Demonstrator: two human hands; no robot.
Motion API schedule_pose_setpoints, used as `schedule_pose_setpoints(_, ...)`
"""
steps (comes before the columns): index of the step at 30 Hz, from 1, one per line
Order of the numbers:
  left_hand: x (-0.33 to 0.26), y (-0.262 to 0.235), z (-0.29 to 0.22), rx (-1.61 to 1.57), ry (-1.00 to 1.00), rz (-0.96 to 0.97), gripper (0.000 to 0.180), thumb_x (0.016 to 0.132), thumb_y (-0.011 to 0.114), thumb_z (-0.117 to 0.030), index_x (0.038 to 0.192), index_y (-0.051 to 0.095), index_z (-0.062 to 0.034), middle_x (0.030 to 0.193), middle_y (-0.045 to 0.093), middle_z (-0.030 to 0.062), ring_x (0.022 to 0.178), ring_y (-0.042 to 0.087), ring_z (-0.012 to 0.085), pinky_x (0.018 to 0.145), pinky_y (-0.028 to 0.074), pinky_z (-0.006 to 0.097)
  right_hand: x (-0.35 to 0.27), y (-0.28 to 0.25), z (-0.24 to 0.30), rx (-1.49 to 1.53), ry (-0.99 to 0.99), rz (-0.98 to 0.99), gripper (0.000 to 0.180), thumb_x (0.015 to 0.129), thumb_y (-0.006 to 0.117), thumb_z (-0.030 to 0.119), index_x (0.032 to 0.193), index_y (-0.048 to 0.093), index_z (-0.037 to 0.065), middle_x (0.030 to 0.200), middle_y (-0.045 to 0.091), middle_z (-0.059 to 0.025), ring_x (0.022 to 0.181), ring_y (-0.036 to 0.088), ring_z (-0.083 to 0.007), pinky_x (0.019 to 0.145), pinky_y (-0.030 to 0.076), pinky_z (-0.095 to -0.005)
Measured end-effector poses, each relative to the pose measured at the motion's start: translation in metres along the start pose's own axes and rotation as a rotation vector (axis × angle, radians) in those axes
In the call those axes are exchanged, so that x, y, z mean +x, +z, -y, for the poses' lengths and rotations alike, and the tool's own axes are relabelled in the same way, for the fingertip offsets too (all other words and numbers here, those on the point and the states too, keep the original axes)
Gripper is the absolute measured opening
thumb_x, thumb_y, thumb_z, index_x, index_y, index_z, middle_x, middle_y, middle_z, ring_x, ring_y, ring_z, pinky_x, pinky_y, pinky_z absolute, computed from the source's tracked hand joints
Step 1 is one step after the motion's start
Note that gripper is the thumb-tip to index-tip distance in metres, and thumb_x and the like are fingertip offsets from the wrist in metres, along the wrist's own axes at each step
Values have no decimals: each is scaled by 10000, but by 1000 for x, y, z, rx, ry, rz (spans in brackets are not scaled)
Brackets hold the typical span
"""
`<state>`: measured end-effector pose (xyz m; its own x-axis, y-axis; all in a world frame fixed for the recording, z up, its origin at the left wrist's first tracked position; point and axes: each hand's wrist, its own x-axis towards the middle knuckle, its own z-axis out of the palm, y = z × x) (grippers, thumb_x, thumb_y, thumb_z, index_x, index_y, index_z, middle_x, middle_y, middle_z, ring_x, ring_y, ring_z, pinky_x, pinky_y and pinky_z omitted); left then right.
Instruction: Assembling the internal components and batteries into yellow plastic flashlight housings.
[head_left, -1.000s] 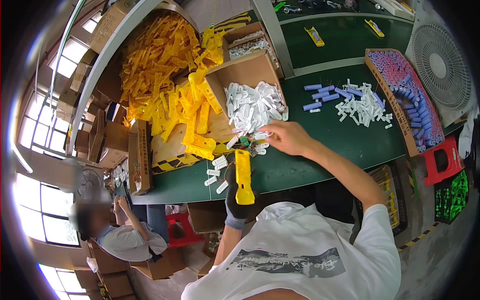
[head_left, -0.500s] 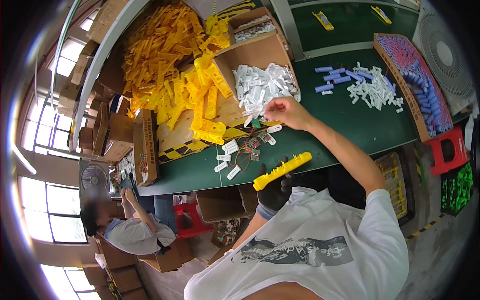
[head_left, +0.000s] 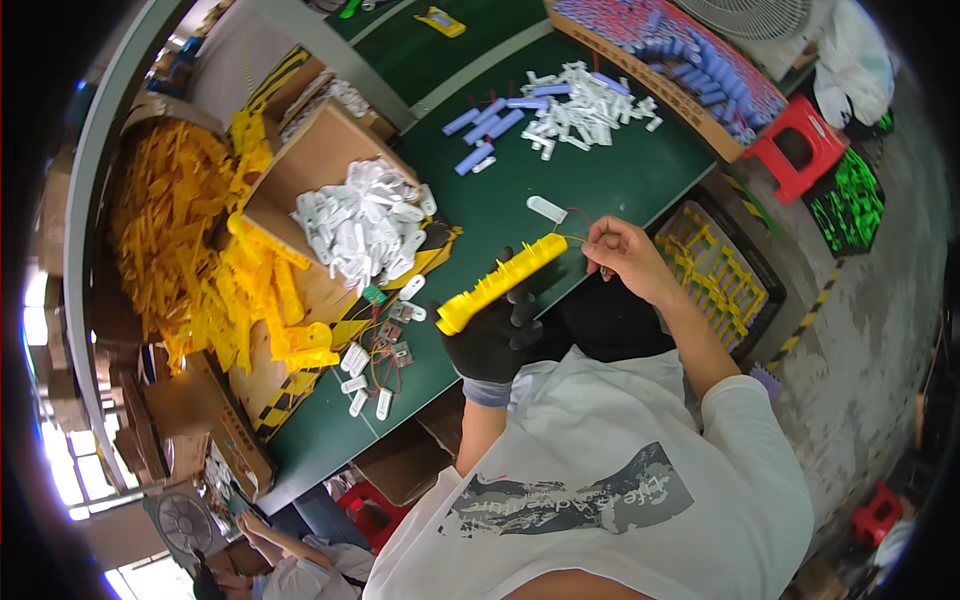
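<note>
My left hand (head_left: 492, 335), in a dark glove, grips a long yellow plastic shell (head_left: 505, 283) with a row of small ribs along its upper edge. Just beyond the shell's right end, my bare right hand (head_left: 625, 255) pinches thin wires (head_left: 576, 237). A white oval plastic piece (head_left: 546, 209) lies near those wires and seems joined to them; whatever else sits inside the fingers is hidden. Left of the glove, small circuit boards (head_left: 402, 353) with red wires rest on the green table beside several white oval pieces (head_left: 354, 358).
A cardboard box (head_left: 300, 150) spills white pieces (head_left: 365, 225). Yellow parts (head_left: 265, 290) heap at the left. Farther back are blue cylindrical cells (head_left: 490, 125), small white parts (head_left: 580, 110) and a tray of cells (head_left: 700, 70). A red stool (head_left: 800, 150) stands right; another person (head_left: 300, 570) sits lower left.
My right hand has moved from the white pieces by the box to the shell's right end, now with wires in its fingers. The view has turned, shifting the table leftward.
</note>
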<state>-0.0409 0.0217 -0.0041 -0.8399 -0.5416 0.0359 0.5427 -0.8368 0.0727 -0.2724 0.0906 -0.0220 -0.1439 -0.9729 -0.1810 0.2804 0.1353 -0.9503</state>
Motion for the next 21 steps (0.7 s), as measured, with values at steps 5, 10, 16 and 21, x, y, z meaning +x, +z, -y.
schedule_pose_setpoints(5, 24, 3, 7, 13, 91, -125, 1039, 728, 493, -815, 1395, 365, -29, 1137, 530, 120, 834, 463, 201, 607, 372, 271, -9, 6, -11, 81, -64, -168, 165, 906, 622, 129, 1036, 562, 47, 876, 628, -32, 731, 582, -81, 593, 440, -210)
schedule_pose_setpoints(10, 27, -10, 1, 83, 238, -200, 903, 765, 559, -740, 1320, 450, -36, 1062, 516, 114, 843, 436, 189, 610, 361, 268, -10, 18, -3, 136, -137, -230, 197, 871, 652, 75, 1040, 563, 27, 884, 630, -40, 766, 581, -75, 648, 457, -214)
schedule_pose_setpoints(16, 29, -8, -4, 446, 471, -525, 558, 887, 514, -576, 1152, 572, -89, 735, 514, 9, 549, 421, 133, 458, 308, 265, -20, 1, -22, 21, -145, -91, 152, 885, 636, 93, 1001, 564, 28, 898, 636, -58, 819, 596, -92, 674, 458, -220)
schedule_pose_setpoints(21, 33, 0, 8, 580, 548, -741, 561, 914, 451, -600, 1047, 568, -68, 932, 645, 110, 774, 640, 249, 646, 548, 388, -31, -2, -16, -57, 38, -306, 198, 898, 662, 216, 865, 599, 31, 578, 593, -20, 543, 578, -88, 535, 430, -212)
